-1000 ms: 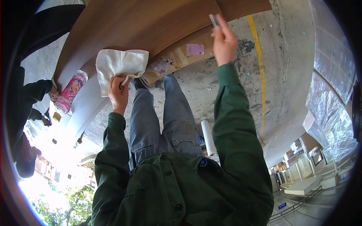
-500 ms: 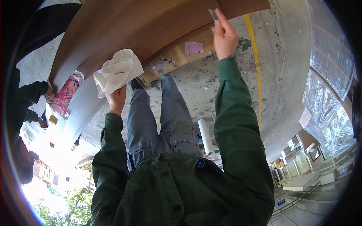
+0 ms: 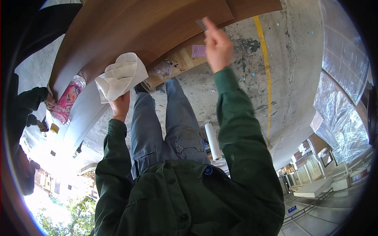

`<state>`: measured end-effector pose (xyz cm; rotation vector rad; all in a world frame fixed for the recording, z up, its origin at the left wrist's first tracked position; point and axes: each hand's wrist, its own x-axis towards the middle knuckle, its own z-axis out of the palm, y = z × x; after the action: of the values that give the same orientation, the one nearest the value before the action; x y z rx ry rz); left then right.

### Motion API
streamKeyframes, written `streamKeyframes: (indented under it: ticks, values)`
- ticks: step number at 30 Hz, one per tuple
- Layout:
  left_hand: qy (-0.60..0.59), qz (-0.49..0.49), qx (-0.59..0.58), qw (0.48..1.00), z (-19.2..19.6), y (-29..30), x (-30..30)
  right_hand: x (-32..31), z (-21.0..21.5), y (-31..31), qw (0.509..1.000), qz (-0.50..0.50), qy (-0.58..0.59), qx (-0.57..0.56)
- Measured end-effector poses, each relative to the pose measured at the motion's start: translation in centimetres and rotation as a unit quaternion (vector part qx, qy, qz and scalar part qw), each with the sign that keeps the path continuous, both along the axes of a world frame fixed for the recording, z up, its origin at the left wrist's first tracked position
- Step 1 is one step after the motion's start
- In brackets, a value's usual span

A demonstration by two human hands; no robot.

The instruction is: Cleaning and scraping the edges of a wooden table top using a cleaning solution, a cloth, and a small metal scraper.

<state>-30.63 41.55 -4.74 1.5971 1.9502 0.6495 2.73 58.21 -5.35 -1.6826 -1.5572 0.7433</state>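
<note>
A folded off-white cloth (image 3: 122, 76) is gripped from below by my left hand (image 3: 120, 106), over the near edge of a long brown wood-grain panel (image 3: 130, 29). My right hand (image 3: 218, 47) is raised at the panel's near right edge, slightly blurred. Between its thumb and forefinger it pinches a small flat grey blade-like piece (image 3: 201, 25), whose exact kind I cannot make out. That piece appears over the panel's surface; whether it touches is unclear.
At the left, another person's hand (image 3: 50, 103) is by a pink-labelled clear bottle (image 3: 69, 99). Cardboard (image 3: 185, 63) with a purple paper (image 3: 198, 50) lies below the panel. A white roll (image 3: 213, 141) stands near my legs. Plastic-wrapped goods (image 3: 342, 118) are at the right.
My right hand has moved left along the panel's edge with the grey piece. The left hand and its cloth stay nearly in place.
</note>
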Motion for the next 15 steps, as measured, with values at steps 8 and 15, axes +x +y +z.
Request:
streamKeyframes:
  ticks: [8, 15]
  values:
    - [0.033, -0.014, 0.011, 0.999, 0.0, 0.3, 0.1, 3.3, 0.4, 2.5, 0.995, -0.066, 0.068, -0.021]
    - [-0.025, 0.022, -0.025, 0.999, 0.0, 0.3, -0.1, 0.2, 0.0, 0.1, 0.999, 0.031, -0.022, 0.002]
